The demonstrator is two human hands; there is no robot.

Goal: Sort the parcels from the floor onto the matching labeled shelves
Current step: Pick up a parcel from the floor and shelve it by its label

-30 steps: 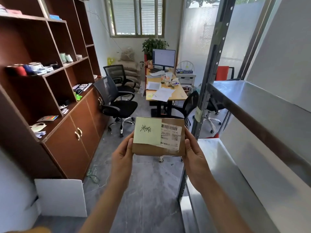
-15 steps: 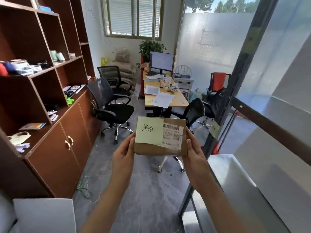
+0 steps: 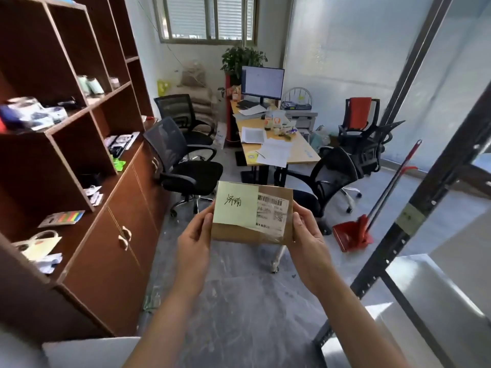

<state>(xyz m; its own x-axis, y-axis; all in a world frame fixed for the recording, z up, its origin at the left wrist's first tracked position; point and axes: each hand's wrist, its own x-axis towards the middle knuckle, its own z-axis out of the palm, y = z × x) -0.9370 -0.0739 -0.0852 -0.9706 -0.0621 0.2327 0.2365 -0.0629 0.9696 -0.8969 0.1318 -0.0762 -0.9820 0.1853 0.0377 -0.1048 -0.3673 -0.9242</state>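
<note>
A small brown cardboard parcel (image 3: 249, 233) is held up in front of me at chest height. A pale green sticky note with black handwriting covers its left half, and a white barcode label sits on the right half. My left hand (image 3: 192, 239) grips the parcel's left edge, thumb along the side. My right hand (image 3: 308, 236) grips the right edge the same way. The metal shelving rack (image 3: 414, 213) stands at the right, its grey shelf surface low at the right edge of the view.
A brown wooden cabinet (image 3: 111, 235) with open shelves lines the left wall. Black office chairs (image 3: 186, 166) and a desk (image 3: 276, 152) with a monitor stand ahead. A red dustpan and broom (image 3: 356, 235) lean near the rack. A white board (image 3: 90, 351) lies low left.
The view has swung left and away from the metal rack, which now fills less of the right side. Both hands keep the parcel in the same hold in front of me.
</note>
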